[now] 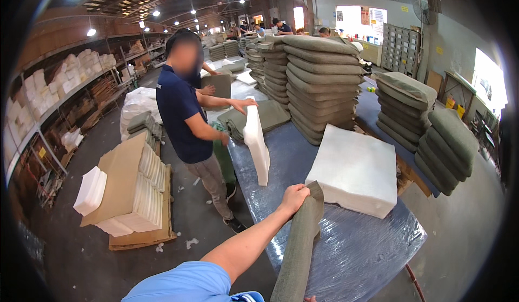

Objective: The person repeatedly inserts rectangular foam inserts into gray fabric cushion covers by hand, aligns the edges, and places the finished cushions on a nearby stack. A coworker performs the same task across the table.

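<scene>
My left hand (296, 198) is closed on the upper edge of an olive-grey fabric cover (298, 250), which hangs in a long fold down to the lower edge of the view. Only a fingertip of my right hand (310, 299) shows at the bottom, beside the cover; its other fingers are out of sight. Just beyond my left hand, a thick white foam block (354, 167) lies on the plastic-wrapped table (346, 253). Across the table's left side, a co-worker (186, 107) holds a white foam slab (256, 145) on edge by its top.
Tall stacks of olive-grey cushions (324, 85) stand at the table's far end. More cushion stacks (403, 107) rest on a second table to the right. A pallet with cardboard and white foam pieces (146, 188) sits on the floor at left, near loaded shelves (70, 96).
</scene>
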`<state>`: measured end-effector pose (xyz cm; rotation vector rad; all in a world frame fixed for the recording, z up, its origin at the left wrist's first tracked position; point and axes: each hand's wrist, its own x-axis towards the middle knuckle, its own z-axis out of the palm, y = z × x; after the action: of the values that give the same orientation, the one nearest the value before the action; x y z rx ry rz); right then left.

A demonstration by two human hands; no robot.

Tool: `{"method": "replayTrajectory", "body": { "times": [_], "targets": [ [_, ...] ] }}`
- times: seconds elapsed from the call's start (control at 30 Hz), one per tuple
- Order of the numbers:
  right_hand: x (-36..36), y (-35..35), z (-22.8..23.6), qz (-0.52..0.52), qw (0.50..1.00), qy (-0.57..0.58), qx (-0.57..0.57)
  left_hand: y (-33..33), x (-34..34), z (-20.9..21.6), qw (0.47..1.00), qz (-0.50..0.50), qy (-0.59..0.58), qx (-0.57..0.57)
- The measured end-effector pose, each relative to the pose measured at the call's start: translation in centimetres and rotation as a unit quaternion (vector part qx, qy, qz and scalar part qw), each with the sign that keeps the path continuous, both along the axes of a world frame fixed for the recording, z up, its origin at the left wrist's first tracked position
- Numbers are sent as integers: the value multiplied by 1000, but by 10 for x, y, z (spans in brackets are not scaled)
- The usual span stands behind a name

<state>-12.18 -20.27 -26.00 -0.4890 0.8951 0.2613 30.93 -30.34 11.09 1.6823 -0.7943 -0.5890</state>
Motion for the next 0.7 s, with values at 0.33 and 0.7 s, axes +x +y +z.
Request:
{"method": "replayTrajectory", "body": {
  "times": [0.33,0.7],
  "targets": [
    [17,-53,84,-81,988,2,-130,34,85,-59,979,182,86,-40],
    [-127,-54,487,-46,754,124,-644,244,-111,-128,711,262,643,-113]
  ]
}}
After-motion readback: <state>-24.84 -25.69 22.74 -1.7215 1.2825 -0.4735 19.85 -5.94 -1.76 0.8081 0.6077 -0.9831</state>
